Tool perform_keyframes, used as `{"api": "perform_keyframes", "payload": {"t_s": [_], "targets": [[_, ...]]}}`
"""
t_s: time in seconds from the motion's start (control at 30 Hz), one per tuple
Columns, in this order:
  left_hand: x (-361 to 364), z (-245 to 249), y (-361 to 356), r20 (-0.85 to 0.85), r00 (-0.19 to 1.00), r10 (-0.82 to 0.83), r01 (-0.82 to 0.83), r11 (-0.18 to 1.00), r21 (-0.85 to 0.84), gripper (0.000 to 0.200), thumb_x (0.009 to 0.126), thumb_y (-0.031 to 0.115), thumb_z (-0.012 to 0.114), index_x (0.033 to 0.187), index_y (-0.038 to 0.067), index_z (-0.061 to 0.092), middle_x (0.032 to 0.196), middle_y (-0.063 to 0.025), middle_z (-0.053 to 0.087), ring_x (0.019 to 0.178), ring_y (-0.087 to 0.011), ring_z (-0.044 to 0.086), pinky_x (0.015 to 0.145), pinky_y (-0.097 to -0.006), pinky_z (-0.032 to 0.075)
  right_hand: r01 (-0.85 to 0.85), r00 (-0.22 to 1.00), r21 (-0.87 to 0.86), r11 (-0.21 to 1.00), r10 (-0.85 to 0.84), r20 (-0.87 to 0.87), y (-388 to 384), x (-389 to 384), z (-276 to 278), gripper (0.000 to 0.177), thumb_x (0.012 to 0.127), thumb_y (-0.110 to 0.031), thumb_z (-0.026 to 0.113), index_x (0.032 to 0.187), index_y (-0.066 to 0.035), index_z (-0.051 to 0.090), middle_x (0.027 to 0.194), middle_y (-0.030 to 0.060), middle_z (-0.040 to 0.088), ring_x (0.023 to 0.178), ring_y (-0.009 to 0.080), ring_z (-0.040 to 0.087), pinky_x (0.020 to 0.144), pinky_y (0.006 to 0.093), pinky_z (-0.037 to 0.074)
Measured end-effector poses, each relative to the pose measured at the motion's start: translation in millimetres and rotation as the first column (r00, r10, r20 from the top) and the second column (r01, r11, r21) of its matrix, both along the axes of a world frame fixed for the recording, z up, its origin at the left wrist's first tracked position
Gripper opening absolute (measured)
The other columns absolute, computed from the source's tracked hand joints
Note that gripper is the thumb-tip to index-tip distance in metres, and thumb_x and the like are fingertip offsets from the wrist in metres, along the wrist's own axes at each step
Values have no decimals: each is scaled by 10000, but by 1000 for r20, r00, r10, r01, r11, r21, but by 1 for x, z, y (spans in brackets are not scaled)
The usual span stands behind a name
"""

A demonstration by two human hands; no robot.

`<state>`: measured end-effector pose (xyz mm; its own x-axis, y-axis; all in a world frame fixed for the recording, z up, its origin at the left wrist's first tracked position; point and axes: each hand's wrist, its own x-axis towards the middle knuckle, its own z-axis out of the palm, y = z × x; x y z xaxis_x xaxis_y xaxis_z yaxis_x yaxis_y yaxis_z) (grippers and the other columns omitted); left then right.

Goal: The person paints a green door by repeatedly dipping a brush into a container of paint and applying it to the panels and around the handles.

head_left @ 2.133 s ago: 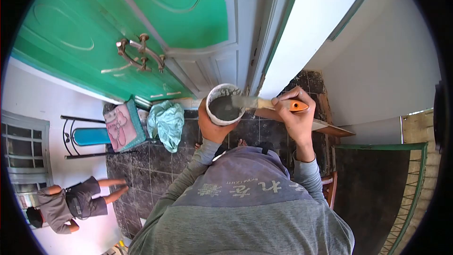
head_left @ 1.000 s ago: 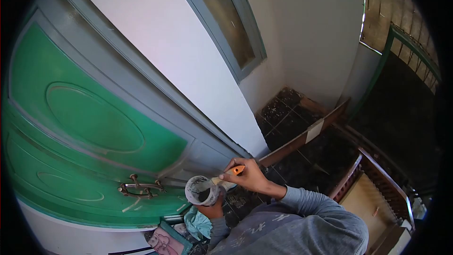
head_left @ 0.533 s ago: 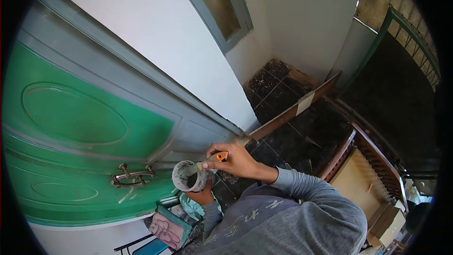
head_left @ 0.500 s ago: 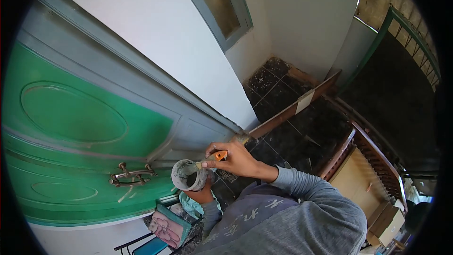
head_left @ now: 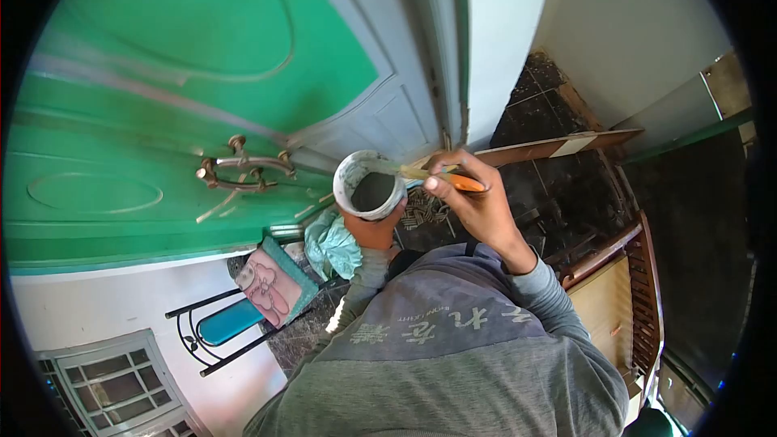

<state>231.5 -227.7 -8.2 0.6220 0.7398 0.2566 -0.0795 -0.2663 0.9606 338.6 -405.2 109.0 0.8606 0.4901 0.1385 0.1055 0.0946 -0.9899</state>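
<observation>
My left hand (head_left: 374, 235) is wrapped round a white, paint-smeared pot (head_left: 346, 186), its mouth turned up towards me. Dark grey paint (head_left: 372, 193) shows inside. Between the thumb and fingers of my right hand (head_left: 484, 210) is a paintbrush with an orange handle (head_left: 464, 183). Its bristle end overlaps the pot's right rim. Just beyond the pot stands a door (head_left: 186, 113), partly bright green and partly grey. A curved metal door handle (head_left: 257, 163) sticks out to the left of the pot.
A light green plastic bag (head_left: 333, 247) lies below the pot, beside a pink and teal cushion (head_left: 275, 283) on a black-framed chair (head_left: 229, 323). A brown board (head_left: 530, 151) crosses the dark tiled floor. At right stands a slatted wooden piece of furniture (head_left: 643, 299).
The view has swung left and closer to the door. My right hand has drawn the brush up and right, from inside the pot to its rim. My left hand still holds the pot.
</observation>
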Motion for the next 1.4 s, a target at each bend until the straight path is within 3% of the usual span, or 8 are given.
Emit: {"api": "perform_keyframes", "payload": {"t_s": [0.07, 0.17, 0.23, 0.37, 0.5, 0.87, 1.1, 1.4], "targets": [[-14, -7, 32, -25, 1000, 0, 3, 996, 94, 993, 609, 169, 986, 1411, -18, 431, 1328, -141, 588, 1215, -258, 593, 1063, -394, 472, 133, 938, -54, 990, -108, 331, 24, -11, -6, 223, 907, -224, 810, 1026, -65, 709, 884, 87, 705, 825, 128, 666, 757, 297, 527], [-37, -5, 76, -58, 996, -63, 70, 991, 117, 955, 610, 178, 984, 1384, -21, 461, 1301, -140, 608, 1197, -251, 604, 1053, -397, 476, 173, 936, -19, 985, -159, 313, 61, -37, -9, 197, 910, -170, 809, 998, -23, 713, 847, 65, 699, 768, 108, 660, 700, 255, 523], [-51, -12, 111, -112, 990, -90, 104, 986, 126, 1026, 578, 240, 1001, 1394, -23, 437, 1308, -162, 603, 1204, -277, 609, 1045, -411, 483, 85, 982, 67, 994, -72, -176, 88, -69, -12, 185, 916, -134, 801, 998, -1, 701, 842, 51, 710, 729, 102, 656, 664, 241, 522], [-80, -23, 162, -118, 989, -93, 105, 990, 96, 1059, 572, 232, 1008, 1418, -23, 423, 1347, -165, 577, 1237, -273, 588, 1078, -415, 465, 166, 985, 197, 966, -153, -79, 137, -109, -35, 174, 928, -55, 763, 1042, 27, 661, 863, 91, 741, 767, 110, 710, 704, 254, 575], [-97, -24, 195, -95, 989, -115, 125, 986, 113, 1076, 574, 220, 1010, 1433, -26, 411, 1359, -170, 577, 1235, -267, 596, 1071, -412, 476, 278, 944, 215, 936, -225, -241, 169, -137, -29, 195, 920, -52, 768, 1072, 37, 684, 886, 107, 744, 787, 136, 728, 734, 270, 591], [-112, -31, 230, -63, 985, -159, 164, 982, 96, 941, 590, 179, 993, 1360, -62, 509, 1269, -173, 652, 1161, -264, 645, 1046, -406, 491, 277, 900, 210, 938, -177, -398, 194, -146, -49, 208, 925, -154, 785, 983, 35, 719, 835, 98, 746, 741, 115, 719, 609, 201, 524], [-104, -17, 234, -92, 968, -233, 245, 957, 153, 886, 669, 15, 930, 1410, -62, 452, 1339, -166, 604, 1201, -244, 619, 1038, -397, 510, 371, 894, 248, 895, -272, -357, 208, -135, -50, 171, 936, -124, 758, 967, 35, 703, 855, 93, 737, 733, 138, 729, 566, 210, 509], [-111, -10, 236, -3, 983, -186, 186, 982, 39, 1014, 623, 136, 983, 1456, -44, 434, 1404, -159, 573, 1283, -262, 565, 1138, -419, 410, 777, 610, 297, 555, -547, -573, 263, -37, -156, 219, 960, -204, 746, 1002, 5, 696, 890, 84, 729, 806, 181, 746, 590, 257, 495]]}}
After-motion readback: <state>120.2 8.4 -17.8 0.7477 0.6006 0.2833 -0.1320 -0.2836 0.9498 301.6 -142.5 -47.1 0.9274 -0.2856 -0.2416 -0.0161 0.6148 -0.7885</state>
